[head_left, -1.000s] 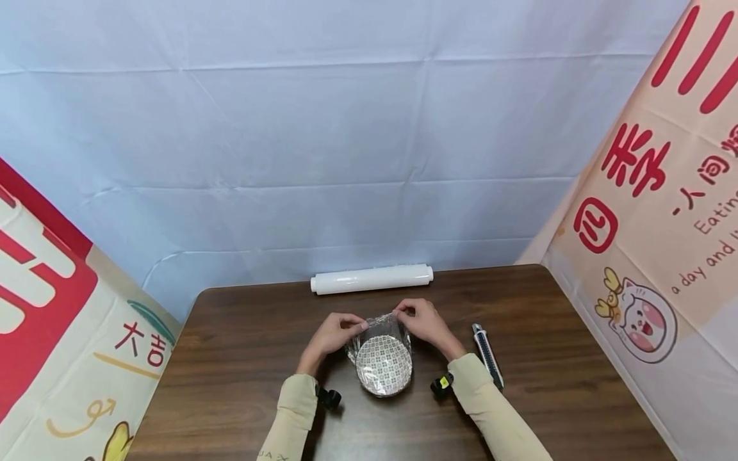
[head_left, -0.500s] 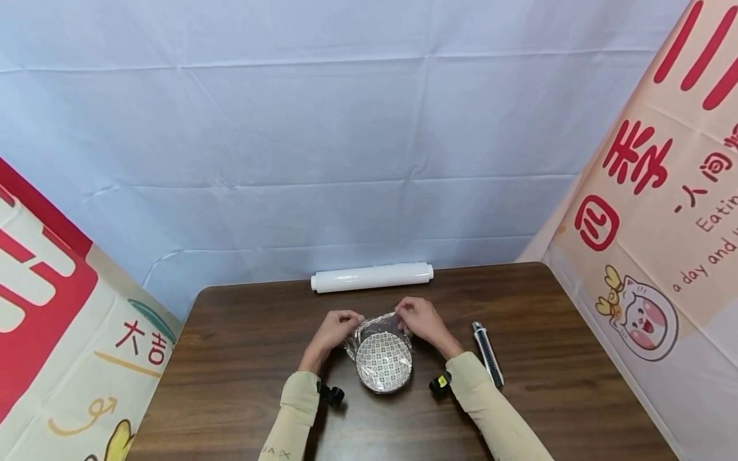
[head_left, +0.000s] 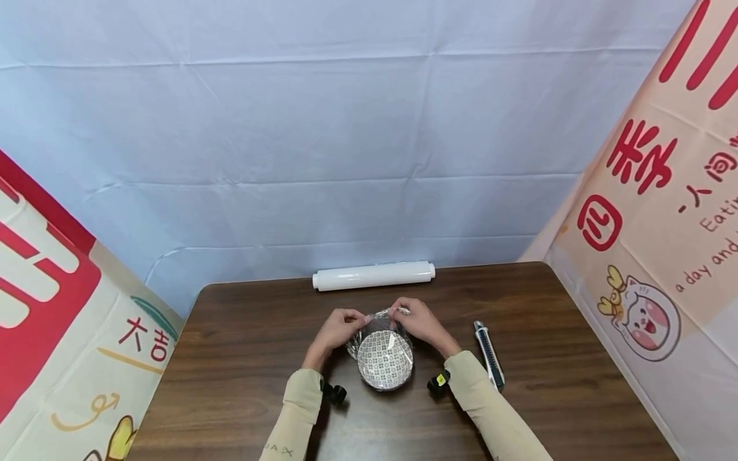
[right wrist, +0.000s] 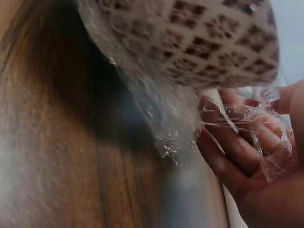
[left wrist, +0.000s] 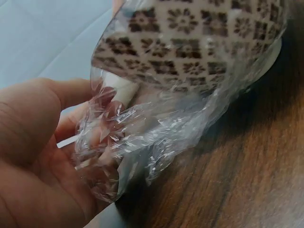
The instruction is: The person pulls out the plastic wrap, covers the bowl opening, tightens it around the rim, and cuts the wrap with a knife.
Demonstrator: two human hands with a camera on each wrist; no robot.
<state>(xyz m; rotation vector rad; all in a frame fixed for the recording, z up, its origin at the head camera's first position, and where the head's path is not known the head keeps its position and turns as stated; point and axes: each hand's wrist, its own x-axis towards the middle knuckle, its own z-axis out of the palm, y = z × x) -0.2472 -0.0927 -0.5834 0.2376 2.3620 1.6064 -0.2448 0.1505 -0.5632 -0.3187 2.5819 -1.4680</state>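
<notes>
A round bowl (head_left: 385,360) with a brown-and-white flower-and-diamond pattern stands on the table, with clear cling film (left wrist: 156,128) over it. The film gathers in loose, crinkled folds along the bowl's far side. At the far left of the bowl my left hand (head_left: 340,328) pinches the film's edge between thumb and fingers. My right hand (head_left: 423,323) pinches the same edge on the far right, the two hands only a short way apart. In the right wrist view, strands of film (right wrist: 273,137) stretch over the curled fingers. Part of each hand's fingertips is hidden behind film.
A white roll of cling film (head_left: 373,276) lies along the table's back edge, beyond both hands. A utility knife (head_left: 489,355) rests to the right, close to the right forearm. The brown wooden table (head_left: 242,378) ends at a white cloth backdrop (head_left: 300,128).
The film's edge was spread, then the hands drew closer together; the left hand shifted slightly right and the right hand slightly left. The bowl has stayed in nearly the same place.
</notes>
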